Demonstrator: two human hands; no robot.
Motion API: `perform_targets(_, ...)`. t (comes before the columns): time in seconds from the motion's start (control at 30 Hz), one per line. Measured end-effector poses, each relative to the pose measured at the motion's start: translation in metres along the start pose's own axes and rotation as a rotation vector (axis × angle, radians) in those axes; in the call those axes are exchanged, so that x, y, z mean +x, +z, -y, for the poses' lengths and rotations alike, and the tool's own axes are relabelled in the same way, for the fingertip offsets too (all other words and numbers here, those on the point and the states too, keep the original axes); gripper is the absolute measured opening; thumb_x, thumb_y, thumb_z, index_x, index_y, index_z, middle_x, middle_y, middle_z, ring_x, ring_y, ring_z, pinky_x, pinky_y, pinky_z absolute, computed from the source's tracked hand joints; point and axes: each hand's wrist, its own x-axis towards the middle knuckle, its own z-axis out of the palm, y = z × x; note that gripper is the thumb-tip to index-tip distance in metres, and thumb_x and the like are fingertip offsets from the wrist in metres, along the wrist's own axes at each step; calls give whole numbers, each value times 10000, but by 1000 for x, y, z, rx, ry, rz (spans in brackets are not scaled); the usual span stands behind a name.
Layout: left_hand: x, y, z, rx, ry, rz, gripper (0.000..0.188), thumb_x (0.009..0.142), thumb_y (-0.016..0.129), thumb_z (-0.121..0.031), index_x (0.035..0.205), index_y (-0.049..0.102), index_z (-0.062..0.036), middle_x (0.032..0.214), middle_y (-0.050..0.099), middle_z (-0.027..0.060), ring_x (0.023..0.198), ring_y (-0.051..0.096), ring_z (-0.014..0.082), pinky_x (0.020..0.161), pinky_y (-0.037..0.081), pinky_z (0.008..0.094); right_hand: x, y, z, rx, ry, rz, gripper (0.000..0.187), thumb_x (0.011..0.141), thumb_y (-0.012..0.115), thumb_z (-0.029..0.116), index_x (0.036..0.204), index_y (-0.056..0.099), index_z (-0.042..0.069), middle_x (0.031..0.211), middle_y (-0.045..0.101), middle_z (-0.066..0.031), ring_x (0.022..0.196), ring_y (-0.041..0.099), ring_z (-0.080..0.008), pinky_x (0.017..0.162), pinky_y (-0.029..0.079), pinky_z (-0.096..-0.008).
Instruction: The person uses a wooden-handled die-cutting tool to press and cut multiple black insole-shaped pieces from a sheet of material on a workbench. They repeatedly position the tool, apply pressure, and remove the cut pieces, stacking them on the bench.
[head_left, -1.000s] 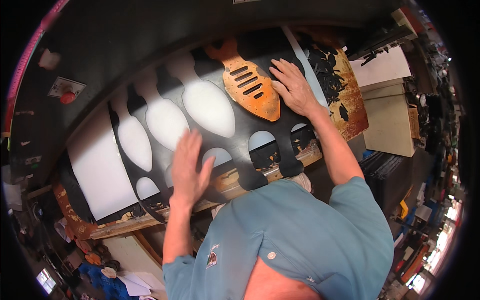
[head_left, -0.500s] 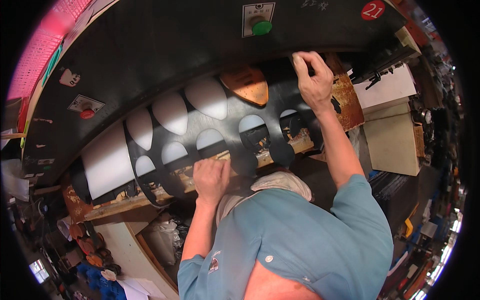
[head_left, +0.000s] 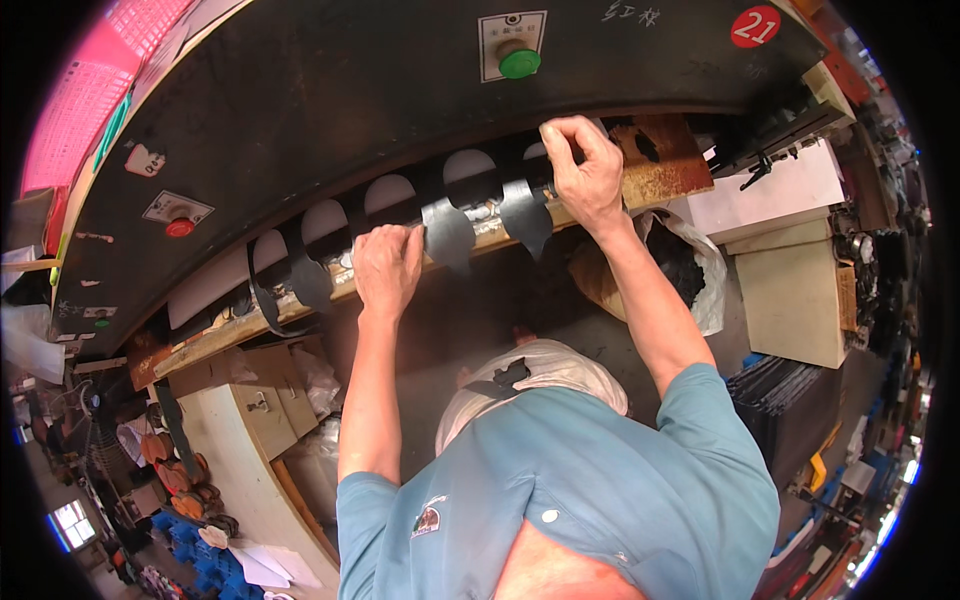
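A thin black sheet (head_left: 450,238) with rounded cut-outs and hanging tongues runs along the bench edge, its far part under the dark machine beam (head_left: 370,110). My left hand (head_left: 388,268) is closed on its near edge between two tongues. Farther right, my right hand (head_left: 585,172) is closed in a pinch at the sheet's right end; the fingers hide the exact grip. Pale surface shows through the cut-outs, and a white board (head_left: 208,290) lies at the left.
The beam carries a green button (head_left: 519,64) and a red button (head_left: 179,228). A worn wooden edge (head_left: 240,333) runs along the bench front. An open pale sack (head_left: 708,280) holds dark scraps at the right, beside a beige cabinet (head_left: 790,300). A pink basket (head_left: 85,95) stands far left.
The black sheet has slid away from me under the beam, covering the orange-brown shape. My left hand moved forward and left; my right hand moved left and slightly nearer.
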Motion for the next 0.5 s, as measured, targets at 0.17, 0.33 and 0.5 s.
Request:
perform_targets(0.17,0,3,6,43,-58,10,221,950,792,-219,819,674,-86,797,701,89,803,687,313,789,497,438,40,28,9,-205,-356,57,34,990,682,2,1017,702,-4,913,670,-103,832,668,-263,745,540,-346)
perform_targets(0.33,3,2,10,42,-61,-6,219,964,777,-237,821,716,-83,813,725,96,810,700,323,788,499,453,-22,15,-25,-136,-169,147,26,969,693,8,990,702,-4,879,674,-120,782,668,-293,704,538,-370)
perform_targets(0.5,5,2,11,36,-98,-3,225,956,782,-244,800,728,-91,806,730,94,815,707,317,785,498,444,-81,19,-60,-420,-207,126,54,917,721,24,938,703,71,805,628,-62,729,631,-264,703,467,-392)
